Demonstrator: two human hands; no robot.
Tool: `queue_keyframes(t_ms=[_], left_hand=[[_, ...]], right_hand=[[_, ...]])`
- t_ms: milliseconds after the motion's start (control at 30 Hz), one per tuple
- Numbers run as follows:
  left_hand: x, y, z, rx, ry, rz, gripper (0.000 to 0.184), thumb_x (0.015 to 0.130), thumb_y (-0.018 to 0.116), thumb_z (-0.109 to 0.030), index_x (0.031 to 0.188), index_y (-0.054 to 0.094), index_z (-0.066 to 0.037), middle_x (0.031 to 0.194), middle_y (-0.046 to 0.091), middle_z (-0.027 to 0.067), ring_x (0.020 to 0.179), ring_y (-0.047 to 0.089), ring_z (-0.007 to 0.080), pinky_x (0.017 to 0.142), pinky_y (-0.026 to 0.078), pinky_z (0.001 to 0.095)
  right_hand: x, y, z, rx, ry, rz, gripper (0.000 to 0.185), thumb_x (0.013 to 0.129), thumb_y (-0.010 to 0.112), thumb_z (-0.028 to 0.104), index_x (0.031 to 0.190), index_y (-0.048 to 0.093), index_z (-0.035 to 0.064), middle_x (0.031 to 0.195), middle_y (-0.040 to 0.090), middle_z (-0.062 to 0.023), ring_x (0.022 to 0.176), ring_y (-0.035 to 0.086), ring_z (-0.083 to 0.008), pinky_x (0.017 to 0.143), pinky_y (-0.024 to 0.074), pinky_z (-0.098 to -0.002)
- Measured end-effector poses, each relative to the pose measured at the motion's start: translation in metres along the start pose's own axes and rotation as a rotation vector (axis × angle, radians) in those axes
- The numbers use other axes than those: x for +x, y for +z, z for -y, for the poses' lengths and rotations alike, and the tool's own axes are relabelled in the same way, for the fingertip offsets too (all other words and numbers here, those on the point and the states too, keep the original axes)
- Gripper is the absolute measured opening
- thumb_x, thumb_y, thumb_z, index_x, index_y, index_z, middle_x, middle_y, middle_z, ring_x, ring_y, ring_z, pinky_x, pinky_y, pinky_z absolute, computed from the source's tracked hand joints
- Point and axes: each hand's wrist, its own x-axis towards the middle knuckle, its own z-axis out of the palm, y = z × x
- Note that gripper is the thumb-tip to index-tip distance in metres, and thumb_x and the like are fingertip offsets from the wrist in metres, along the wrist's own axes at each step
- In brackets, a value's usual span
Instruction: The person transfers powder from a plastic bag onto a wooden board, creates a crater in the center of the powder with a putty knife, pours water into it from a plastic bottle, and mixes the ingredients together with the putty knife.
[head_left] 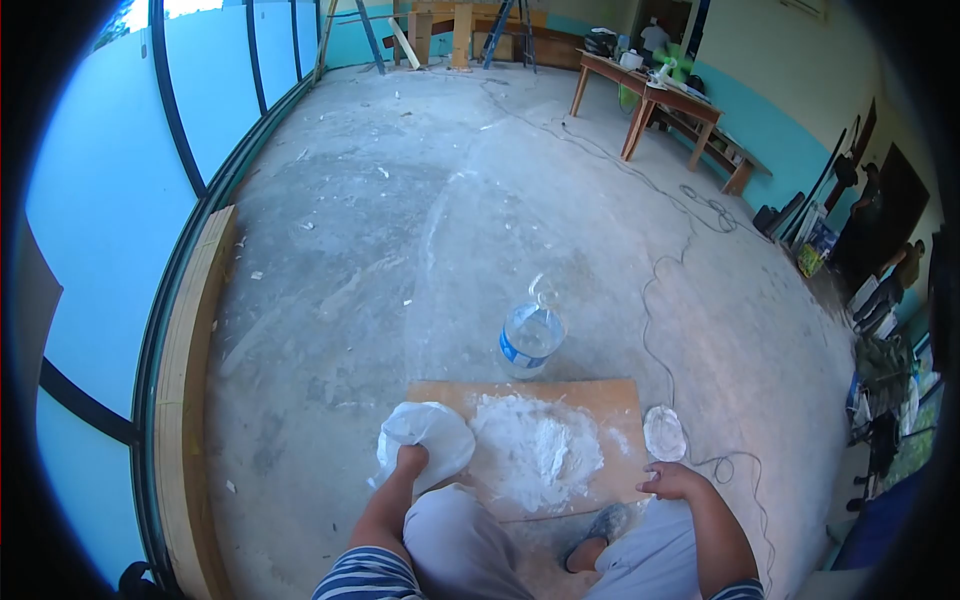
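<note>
My left hand (pixel 411 462) is closed on a white plastic bag (pixel 432 425), which lies over the left part of a brown flat board (pixel 620 400) on the floor. A mound of white powder (pixel 550 450) is spread across the middle of the board. My right hand (pixel 672 481) hovers by the board's right edge, with thumb and forefinger apart and nothing visible between them. Just beyond it is a whitish oval object (pixel 664 434), its kind unclear. A clear plastic bottle (pixel 532 338) with a blue label stands behind the board.
Long wooden planks (pixel 185 420) lie along the window wall at left. A thin cable (pixel 650 330) snakes over the concrete floor at right. Farther back are a wooden table (pixel 655 95) and ladders (pixel 500 35). People stand near the right wall and at the back.
</note>
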Motion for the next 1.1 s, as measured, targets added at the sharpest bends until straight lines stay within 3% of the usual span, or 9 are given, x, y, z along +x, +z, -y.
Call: queue_keyframes(t_ms=[167, 267, 400, 500, 600, 867, 967, 1000, 1100], left_hand=[[0.015, 0.009, 0.029, 0.014, 0.225, -0.082, 0.036, 0.086, 0.052, -0.013, 0.118, 0.062, -0.001, 0.110, 0.068, 0.0222, 0.101, 0.064, 0.0399, 0.089, 0.051, 0.0416], [0.040, 0.004, 0.039, 0.285, -0.094, 0.439, 0.040, 0.085, 0.055, -0.015, 0.122, 0.060, -0.002, 0.105, 0.068, 0.0209, 0.085, 0.067, 0.0355, 0.075, 0.055, 0.0390], [0.022, -0.011, 0.019, -0.170, -0.247, 0.251, 0.041, 0.084, 0.059, -0.023, 0.118, 0.065, -0.001, 0.096, 0.070, 0.0161, 0.076, 0.064, 0.0263, 0.064, 0.052, 0.0386], [0.011, -0.032, -0.002, 0.061, -0.297, 0.330, 0.053, 0.086, 0.065, -0.038, 0.121, 0.061, 0.001, 0.109, 0.068, 0.0188, 0.092, 0.066, 0.0305, 0.078, 0.053, 0.0422], [0.021, -0.025, 0.036, -0.561, -0.325, 0.265, 0.041, 0.090, 0.064, -0.022, 0.126, 0.060, -0.002, 0.110, 0.066, 0.0148, 0.094, 0.064, 0.0269, 0.084, 0.050, 0.0418], [-0.009, -0.078, 0.016, -0.666, -0.371, 0.274, 0.036, 0.091, 0.065, -0.018, 0.124, 0.060, -0.007, 0.099, 0.064, 0.0081, 0.080, 0.064, 0.0222, 0.074, 0.054, 0.0415], [-0.014, -0.099, 0.032, -0.491, -0.234, 0.247, 0.031, 0.087, 0.062, -0.015, 0.116, 0.061, -0.002, 0.097, 0.063, 0.0112, 0.083, 0.064, 0.0233, 0.068, 0.054, 0.0423], [-0.012, -0.103, 0.046, -0.467, -0.137, 0.286, 0.031, 0.087, 0.061, -0.014, 0.116, 0.060, -0.002, 0.099, 0.063, 0.0119, 0.086, 0.065, 0.0239, 0.070, 0.055, 0.0429], [0.003, -0.119, 0.070, -0.712, -0.310, 0.227, 0.036, 0.092, 0.057, -0.011, 0.126, 0.056, 0.000, 0.110, 0.062, 0.0142, 0.097, 0.063, 0.0270, 0.080, 0.055, 0.0450]], right_hand=[[0.001, -0.001, 0.003, -0.050, 0.016, 0.000, 0.084, 0.080, 0.071, 0.053, 0.142, 0.046, 0.0017, 0.109, 0.070, -0.0194, 0.089, 0.070, -0.0241, 0.089, 0.0512, -0.0341], [0.002, -0.001, 0.007, -0.064, -0.001, -0.009, 0.083, 0.081, 0.072, 0.052, 0.142, 0.047, 0.0015, 0.108, 0.070, -0.0179, 0.088, 0.070, -0.0230, 0.085, 0.0520, -0.0339], [0.017, 0.005, -0.005, -0.109, -0.040, -0.048, 0.080, 0.082, 0.074, 0.047, 0.141, 0.047, 0.0008, 0.103, 0.069, -0.0138, 0.078, 0.068, -0.0181, 0.075, 0.0537, -0.0318], [0.005, 0.005, 0.000, 0.054, -0.037, -0.047, 0.074, 0.084, 0.074, 0.040, 0.140, 0.048, 0.0003, 0.096, 0.068, -0.0110, 0.073, 0.065, -0.0169, 0.070, 0.0526, -0.0309], [-0.006, 0.002, 0.010, 0.093, -0.011, -0.044, 0.070, 0.085, 0.074, 0.036, 0.139, 0.048, 0.0000, 0.094, 0.066, -0.0094, 0.072, 0.064, -0.0162, 0.067, 0.0518, -0.0303], [-0.012, -0.002, 0.018, 0.067, -0.032, -0.066, 0.072, 0.083, 0.074, 0.040, 0.138, 0.050, -0.0001, 0.097, 0.067, -0.0139, 0.073, 0.066, -0.0195, 0.073, 0.0532, -0.0324], [0.006, 0.004, -0.002, -0.061, -0.130, -0.091, 0.073, 0.082, 0.072, 0.047, 0.136, 0.052, 0.0008, 0.118, 0.065, -0.0221, 0.108, 0.064, -0.0323, 0.094, 0.0494, -0.0387], [0.011, 0.006, -0.011, -0.169, -0.242, -0.129, 0.070, 0.086, 0.068, 0.046, 0.136, 0.051, 0.0010, 0.108, 0.069, -0.0192, 0.099, 0.066, -0.0343, 0.090, 0.0509, -0.0397], [0.001, 0.004, -0.008, -0.146, -0.186, -0.092, 0.074, 0.086, 0.065, 0.054, 0.138, 0.050, 0.0033, 0.138, 0.052, -0.0226, 0.129, 0.049, -0.0363, 0.107, 0.0398, -0.0396]])
